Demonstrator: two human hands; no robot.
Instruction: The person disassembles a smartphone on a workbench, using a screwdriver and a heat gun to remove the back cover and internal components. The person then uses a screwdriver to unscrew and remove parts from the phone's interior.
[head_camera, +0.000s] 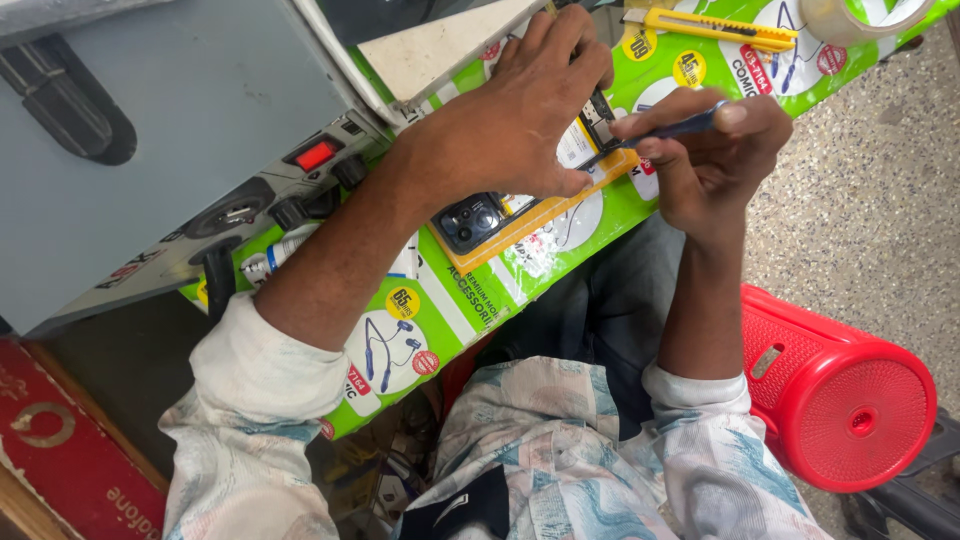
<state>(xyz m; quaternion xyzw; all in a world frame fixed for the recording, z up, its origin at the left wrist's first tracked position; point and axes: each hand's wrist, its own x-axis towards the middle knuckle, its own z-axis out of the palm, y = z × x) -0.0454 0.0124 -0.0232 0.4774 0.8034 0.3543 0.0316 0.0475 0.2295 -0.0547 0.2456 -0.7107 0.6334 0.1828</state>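
Observation:
An opened smartphone (480, 222) with its back cover off lies on a green printed board (440, 300) across my lap. Its camera cluster faces me and the inner parts show near the top. My left hand (520, 115) presses down on the phone's body and covers most of it. In my right hand (715, 150) is a thin dark blue tool (665, 130), its tip touching the phone's exposed inside by my left fingers.
A grey metal box (180, 130) with a red switch and knobs stands at the left. A yellow utility knife (715, 28) and a tape roll (860, 18) lie at the board's far end. A red plastic stool (840, 395) lies tipped on the speckled floor at the right.

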